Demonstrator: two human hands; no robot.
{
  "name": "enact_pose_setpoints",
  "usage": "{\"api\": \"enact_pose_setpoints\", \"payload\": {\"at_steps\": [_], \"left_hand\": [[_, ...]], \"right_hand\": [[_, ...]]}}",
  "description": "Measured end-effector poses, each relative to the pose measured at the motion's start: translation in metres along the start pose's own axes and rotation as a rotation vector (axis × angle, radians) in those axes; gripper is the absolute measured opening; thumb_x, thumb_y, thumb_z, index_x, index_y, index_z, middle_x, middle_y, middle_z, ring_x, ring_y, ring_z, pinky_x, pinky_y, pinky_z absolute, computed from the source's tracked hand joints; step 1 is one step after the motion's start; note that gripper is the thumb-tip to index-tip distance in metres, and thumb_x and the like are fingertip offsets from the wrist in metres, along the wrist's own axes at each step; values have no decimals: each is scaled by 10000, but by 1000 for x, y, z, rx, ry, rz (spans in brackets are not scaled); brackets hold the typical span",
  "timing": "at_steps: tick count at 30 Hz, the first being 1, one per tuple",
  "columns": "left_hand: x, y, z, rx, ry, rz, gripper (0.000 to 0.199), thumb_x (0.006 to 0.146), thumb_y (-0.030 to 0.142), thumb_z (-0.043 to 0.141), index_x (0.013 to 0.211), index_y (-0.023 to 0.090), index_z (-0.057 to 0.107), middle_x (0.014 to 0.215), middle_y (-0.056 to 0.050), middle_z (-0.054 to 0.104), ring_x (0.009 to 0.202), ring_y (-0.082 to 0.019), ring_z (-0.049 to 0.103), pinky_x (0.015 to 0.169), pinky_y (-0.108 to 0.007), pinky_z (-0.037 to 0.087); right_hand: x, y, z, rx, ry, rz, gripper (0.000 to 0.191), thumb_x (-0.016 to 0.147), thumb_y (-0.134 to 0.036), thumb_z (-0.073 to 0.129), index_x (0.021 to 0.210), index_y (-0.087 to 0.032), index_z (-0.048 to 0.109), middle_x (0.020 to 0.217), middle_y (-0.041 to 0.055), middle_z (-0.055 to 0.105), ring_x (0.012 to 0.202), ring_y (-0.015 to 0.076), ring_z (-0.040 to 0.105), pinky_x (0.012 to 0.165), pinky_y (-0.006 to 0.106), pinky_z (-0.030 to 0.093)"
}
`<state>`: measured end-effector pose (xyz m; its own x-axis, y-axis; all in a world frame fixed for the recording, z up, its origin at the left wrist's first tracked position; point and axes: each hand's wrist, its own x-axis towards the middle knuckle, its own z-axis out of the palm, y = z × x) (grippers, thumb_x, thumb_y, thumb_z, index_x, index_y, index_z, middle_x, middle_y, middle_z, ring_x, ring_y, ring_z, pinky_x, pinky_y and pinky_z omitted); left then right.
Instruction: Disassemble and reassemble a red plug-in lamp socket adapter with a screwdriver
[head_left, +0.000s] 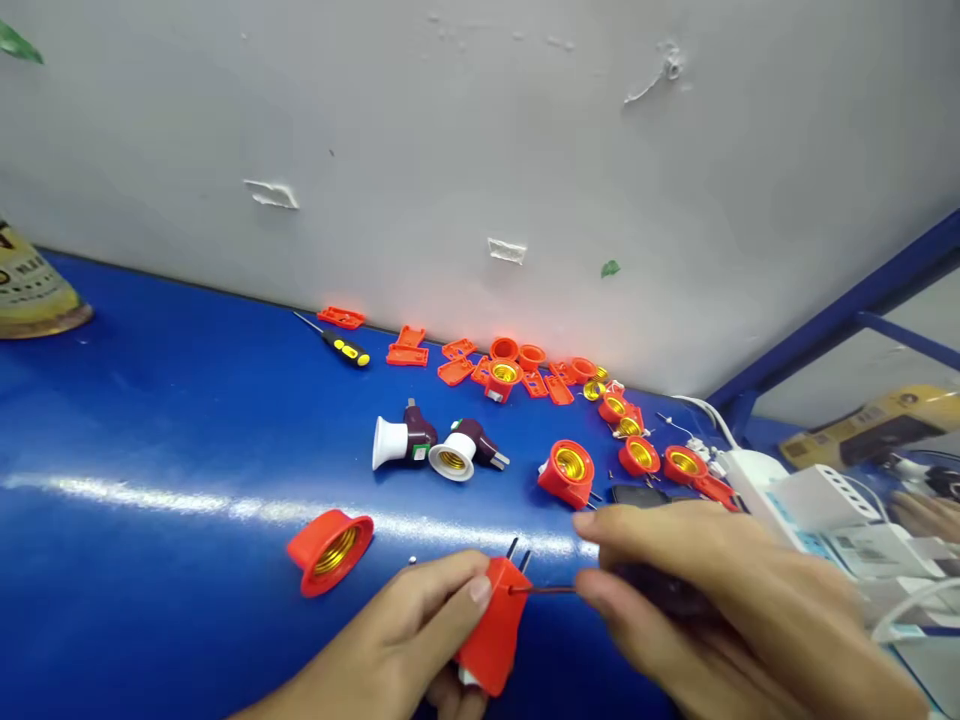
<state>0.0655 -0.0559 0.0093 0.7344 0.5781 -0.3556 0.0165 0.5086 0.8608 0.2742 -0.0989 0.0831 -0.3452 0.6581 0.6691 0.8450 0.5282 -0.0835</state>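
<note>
My left hand (390, 640) grips an orange plastic plug-in lamp holder (491, 625), with its two metal prongs pointing up and away from me. My right hand (720, 590) is shut around a dark-handled screwdriver (660, 590), partly hidden by my fingers. Its thin metal shaft (544, 590) reaches left to the side of the orange holder and appears to touch it. Just left of my left hand lies an orange lamp socket with a brass thread (330, 552). Another one (568, 474) sits beyond my right hand.
Several orange housing parts and brass-threaded sockets (504, 375) line the wall side of the blue table (150, 420). White-and-brown lamp adapters (405, 438) lie mid-table near a yellow-and-black screwdriver (341, 345). White power strips (780, 490) and another person's hand (926, 515) are at right.
</note>
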Motion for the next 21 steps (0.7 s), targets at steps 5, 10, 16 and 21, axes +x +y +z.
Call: {"api": "enact_pose_setpoints", "payload": {"at_steps": [5,10,16,21], "left_hand": [[8,-16,-10,-137,-69,38,636,820,823,695,872,196,606,606,24,557,448,-112,494,404,-198,412],[13,-30,-17,-154,-66,49,564,934,736,633,916,173,633,713,-21,631,459,-102,527,402,-188,429],[0,-14,-9,13,-26,44,568,968,756,558,907,195,616,690,16,579,523,-104,502,502,-200,421],[-7,0,0,92,6,23,698,851,916,532,842,220,586,602,34,530,546,-132,460,562,-236,402]], "right_hand": [[-3,0,4,62,38,-26,270,1128,-376,493,1091,-188,683,816,21,794,672,115,759,714,169,585],[-5,8,-6,172,-109,69,175,1098,-227,510,1142,-249,678,698,-87,727,587,45,710,640,108,536],[7,14,-16,-6,-64,22,338,1100,-431,547,864,-242,698,585,-76,694,447,79,639,446,184,441],[7,9,-13,-202,17,-75,555,1101,-408,556,583,-210,587,509,-32,610,412,75,546,517,248,418]]}}
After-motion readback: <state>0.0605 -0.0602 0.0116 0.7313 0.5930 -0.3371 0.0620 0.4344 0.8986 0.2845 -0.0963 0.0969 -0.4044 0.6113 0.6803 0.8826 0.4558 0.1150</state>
